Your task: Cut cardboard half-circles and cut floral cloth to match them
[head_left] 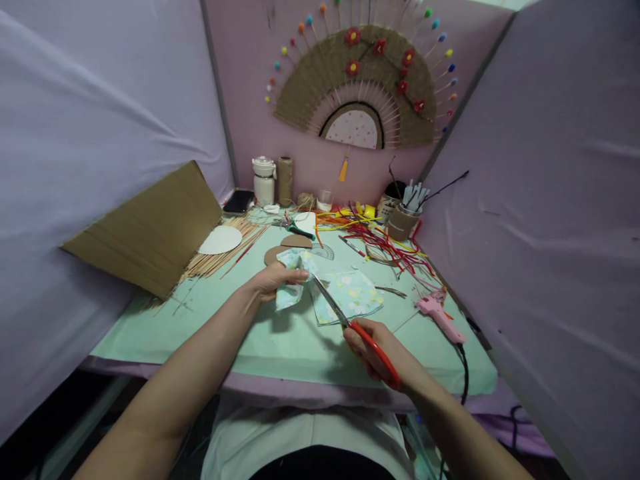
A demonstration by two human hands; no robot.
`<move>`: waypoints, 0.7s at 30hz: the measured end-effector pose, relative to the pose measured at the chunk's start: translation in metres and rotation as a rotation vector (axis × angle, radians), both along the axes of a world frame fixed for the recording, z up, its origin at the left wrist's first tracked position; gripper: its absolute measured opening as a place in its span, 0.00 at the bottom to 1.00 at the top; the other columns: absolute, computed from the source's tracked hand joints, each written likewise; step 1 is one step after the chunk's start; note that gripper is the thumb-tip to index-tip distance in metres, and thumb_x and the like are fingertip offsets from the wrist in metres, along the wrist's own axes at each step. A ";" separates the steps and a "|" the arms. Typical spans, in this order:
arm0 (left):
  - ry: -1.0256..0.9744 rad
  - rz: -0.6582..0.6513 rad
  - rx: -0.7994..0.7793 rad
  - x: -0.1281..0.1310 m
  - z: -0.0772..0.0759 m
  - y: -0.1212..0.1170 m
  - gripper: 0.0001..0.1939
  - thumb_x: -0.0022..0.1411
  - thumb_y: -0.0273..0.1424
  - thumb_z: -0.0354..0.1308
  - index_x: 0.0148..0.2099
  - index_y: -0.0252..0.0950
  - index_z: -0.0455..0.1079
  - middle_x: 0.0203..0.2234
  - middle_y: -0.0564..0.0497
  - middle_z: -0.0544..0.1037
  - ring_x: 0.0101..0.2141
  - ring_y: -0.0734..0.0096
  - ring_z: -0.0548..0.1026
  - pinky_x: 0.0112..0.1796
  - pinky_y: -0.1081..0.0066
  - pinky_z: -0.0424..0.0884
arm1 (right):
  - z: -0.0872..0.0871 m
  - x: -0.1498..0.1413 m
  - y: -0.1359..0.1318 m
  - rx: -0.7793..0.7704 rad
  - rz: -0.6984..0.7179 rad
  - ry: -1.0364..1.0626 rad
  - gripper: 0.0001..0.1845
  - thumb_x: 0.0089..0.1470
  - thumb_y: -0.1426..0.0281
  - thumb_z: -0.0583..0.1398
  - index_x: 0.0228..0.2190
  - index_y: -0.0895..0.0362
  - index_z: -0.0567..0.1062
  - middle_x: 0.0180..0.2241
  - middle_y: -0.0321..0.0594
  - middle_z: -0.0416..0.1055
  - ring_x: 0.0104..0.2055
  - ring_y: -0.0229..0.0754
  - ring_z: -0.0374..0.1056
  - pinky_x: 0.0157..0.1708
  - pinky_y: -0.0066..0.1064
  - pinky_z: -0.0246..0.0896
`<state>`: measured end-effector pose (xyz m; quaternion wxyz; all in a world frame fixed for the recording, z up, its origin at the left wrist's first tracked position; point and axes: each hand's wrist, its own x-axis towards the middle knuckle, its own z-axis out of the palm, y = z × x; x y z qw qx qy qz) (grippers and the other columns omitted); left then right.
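Between the thumb and fingers of my left hand [274,280] is a crumpled piece of pale blue floral fabric [290,297], held above the table. My right hand [373,350] grips red-handled scissors [373,343], whose blades point up and left to the edge of that fabric. Whether the tips bite into it I cannot tell. A larger flat piece of the same floral fabric [347,297] lies on the table under the blades. Just behind my left hand are brown cardboard half-rounds [297,241] and a clear protractor [323,251].
A pink glue gun [441,319] with a black cord lies at right. Red and yellow pipe cleaners [380,233] spread behind. At left, a cardboard sheet [150,230] leans by thin wooden sticks [220,257]. Green-handled pliers [300,231] lie at the back. A cardboard fan [320,73] hangs on the wall.
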<state>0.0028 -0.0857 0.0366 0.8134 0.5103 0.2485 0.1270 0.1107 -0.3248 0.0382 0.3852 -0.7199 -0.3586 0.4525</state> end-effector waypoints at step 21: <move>0.004 -0.025 0.053 -0.001 -0.005 0.002 0.26 0.31 0.32 0.76 0.36 0.31 0.73 0.26 0.52 0.76 0.23 0.76 0.70 0.23 0.77 0.63 | 0.005 -0.012 -0.001 0.011 -0.052 0.002 0.21 0.53 0.50 0.57 0.24 0.54 0.60 0.13 0.24 0.53 0.11 0.29 0.50 0.11 0.21 0.45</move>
